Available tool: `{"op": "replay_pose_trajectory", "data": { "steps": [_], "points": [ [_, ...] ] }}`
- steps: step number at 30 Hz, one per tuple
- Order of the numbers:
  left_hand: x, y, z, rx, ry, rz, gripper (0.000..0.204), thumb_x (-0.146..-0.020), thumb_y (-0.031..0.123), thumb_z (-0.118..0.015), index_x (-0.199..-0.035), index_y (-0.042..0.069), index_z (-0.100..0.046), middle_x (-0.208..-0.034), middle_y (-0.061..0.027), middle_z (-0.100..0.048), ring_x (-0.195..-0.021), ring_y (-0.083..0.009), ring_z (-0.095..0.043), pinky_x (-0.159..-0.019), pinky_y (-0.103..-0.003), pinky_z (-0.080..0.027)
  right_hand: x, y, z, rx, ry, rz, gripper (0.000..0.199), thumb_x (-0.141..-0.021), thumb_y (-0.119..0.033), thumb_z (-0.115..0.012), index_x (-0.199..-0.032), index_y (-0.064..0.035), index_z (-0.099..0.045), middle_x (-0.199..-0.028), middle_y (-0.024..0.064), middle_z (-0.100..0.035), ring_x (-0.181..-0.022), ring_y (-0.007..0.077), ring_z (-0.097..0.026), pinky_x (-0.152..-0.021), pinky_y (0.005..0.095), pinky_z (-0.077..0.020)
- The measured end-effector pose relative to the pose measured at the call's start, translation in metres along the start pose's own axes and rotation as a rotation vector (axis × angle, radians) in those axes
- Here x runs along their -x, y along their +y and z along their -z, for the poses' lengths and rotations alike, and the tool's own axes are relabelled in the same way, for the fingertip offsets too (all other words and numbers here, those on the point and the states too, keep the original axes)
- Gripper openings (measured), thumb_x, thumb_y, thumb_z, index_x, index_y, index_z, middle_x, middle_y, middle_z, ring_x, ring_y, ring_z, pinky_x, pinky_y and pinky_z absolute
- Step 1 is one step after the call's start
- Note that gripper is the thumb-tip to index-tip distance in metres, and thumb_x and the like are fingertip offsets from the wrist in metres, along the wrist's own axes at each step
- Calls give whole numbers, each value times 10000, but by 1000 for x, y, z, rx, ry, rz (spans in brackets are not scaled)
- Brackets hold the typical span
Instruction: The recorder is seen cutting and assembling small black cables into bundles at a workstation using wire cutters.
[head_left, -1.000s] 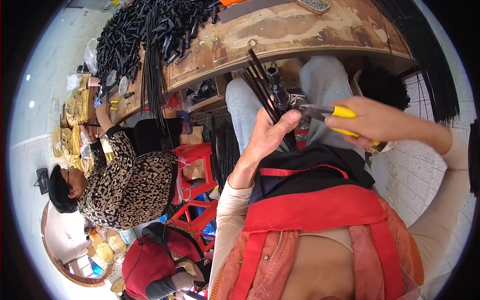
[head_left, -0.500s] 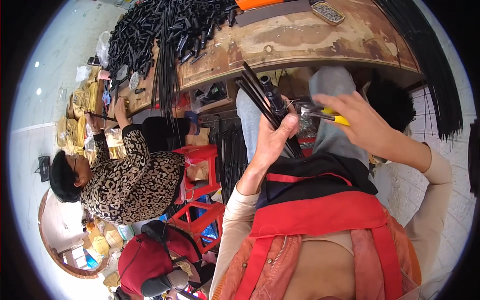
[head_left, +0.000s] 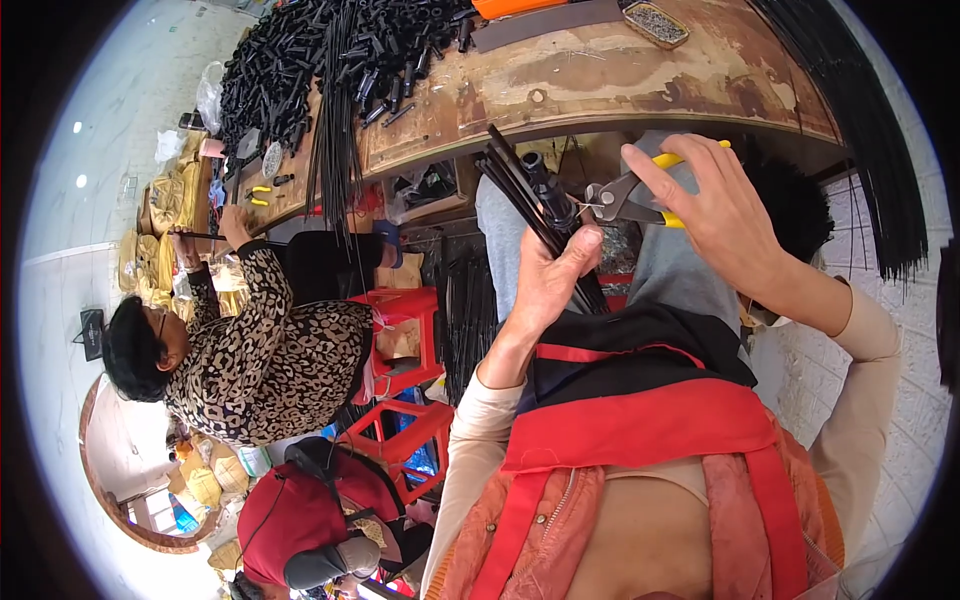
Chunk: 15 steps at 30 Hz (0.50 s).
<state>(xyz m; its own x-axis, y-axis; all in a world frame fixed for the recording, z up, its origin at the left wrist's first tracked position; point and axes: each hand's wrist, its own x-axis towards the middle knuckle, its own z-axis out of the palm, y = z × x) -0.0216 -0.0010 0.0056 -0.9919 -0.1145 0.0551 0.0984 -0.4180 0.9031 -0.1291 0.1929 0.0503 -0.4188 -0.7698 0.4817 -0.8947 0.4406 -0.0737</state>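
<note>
My left hand (head_left: 552, 280) is closed around a bundle of thin black rods (head_left: 507, 183) and a thicker black tubular piece (head_left: 545, 188) with a hollow top end, all tilted up and to the left. A thin pale wire (head_left: 583, 207) sticks out beside the tube, just above my left thumb. In my right hand (head_left: 722, 212) is a pair of cutting pliers (head_left: 611, 201) with yellow handles, the handles spread wide. Its metal jaws point left and sit at the wire; whether they touch it I cannot tell.
Ahead runs a worn wooden table (head_left: 590, 75) with a heap of black tubular parts (head_left: 290, 75), hanging black rods (head_left: 338, 110) and a small tray of metal bits (head_left: 656, 24). On the left a co-worker (head_left: 265, 355) holds a dark rod. Red stools (head_left: 405, 335) stand beside me.
The pliers' handles have spread apart and my right hand has risen slightly. My left hand keeps its grip. The co-worker's hand has left a yellow-handled tool, now lying on the table.
</note>
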Motion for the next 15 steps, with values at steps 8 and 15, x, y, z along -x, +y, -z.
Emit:
{"op": "replay_pose_trajectory", "data": {
  "steps": [8,15],
  "points": [
    [1,0,-2,-63,42,0,297,-933,271,-652,-977,86,-425,-628,35,-350,-520,-72,-312,-468,-239,-254,-3,0,3,74,5,54,664,-738,-48,-661,-1375,-148,-504,-987,103,-497,-877,265,-501,-753,365,-426],
    [-1,-1,5,-27,27,8,299,-929,268,-657,-946,85,-422,-635,33,-362,-521,-74,-312,-471,-237,-252,-17,7,15,104,-110,123,596,-776,-164,-719,-1338,-119,-527,-858,75,-482,-783,231,-496,-693,328,-420]
  ]
}}
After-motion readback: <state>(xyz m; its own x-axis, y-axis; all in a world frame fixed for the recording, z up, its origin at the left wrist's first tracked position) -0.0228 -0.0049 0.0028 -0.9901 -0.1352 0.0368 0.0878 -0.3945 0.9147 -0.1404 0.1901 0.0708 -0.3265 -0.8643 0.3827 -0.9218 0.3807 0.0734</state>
